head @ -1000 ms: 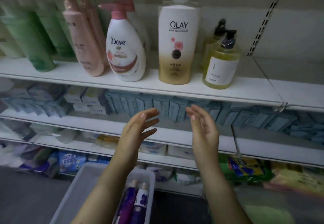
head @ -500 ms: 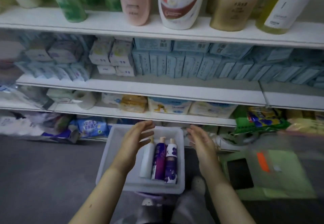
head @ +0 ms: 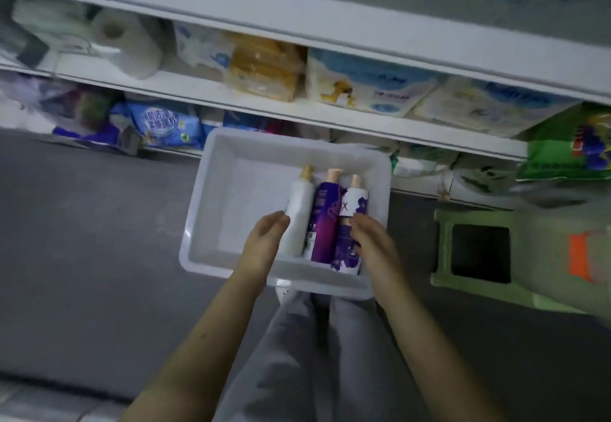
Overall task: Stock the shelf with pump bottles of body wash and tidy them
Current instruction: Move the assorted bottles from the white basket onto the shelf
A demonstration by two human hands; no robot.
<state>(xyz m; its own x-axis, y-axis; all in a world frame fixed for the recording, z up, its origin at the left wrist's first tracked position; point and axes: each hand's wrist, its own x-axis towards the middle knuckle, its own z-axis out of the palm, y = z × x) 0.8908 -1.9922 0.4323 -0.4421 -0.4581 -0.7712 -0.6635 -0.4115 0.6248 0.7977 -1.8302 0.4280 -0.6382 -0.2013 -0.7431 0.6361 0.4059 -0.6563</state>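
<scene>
A white plastic bin (head: pixel 211 210) sits on the grey floor below me. Three pump bottles lie side by side in its right half: a white bottle (head: pixel 299 216), a purple bottle (head: pixel 324 223) and a purple-and-white bottle (head: pixel 350 249). My left hand (head: pixel 264 239) reaches into the bin with straight fingers, its fingertips beside the white bottle. My right hand (head: pixel 373 243) is over the purple-and-white bottle, fingers extended at its label. Neither hand grips anything. The top shelf with the standing body wash bottles is out of view.
Lower white shelves (head: pixel 297 18) hold a paper roll (head: pixel 129 44), a yellow pack (head: pixel 264 71) and blue-white packs (head: pixel 370 87). A green stool (head: pixel 479 253) stands right of the bin. My grey-trousered legs (head: pixel 307 355) are below the bin.
The view has tilted down from the top shelf to the bin on the floor. Both open hands have dropped from shelf height into the bin beside the three bottles.
</scene>
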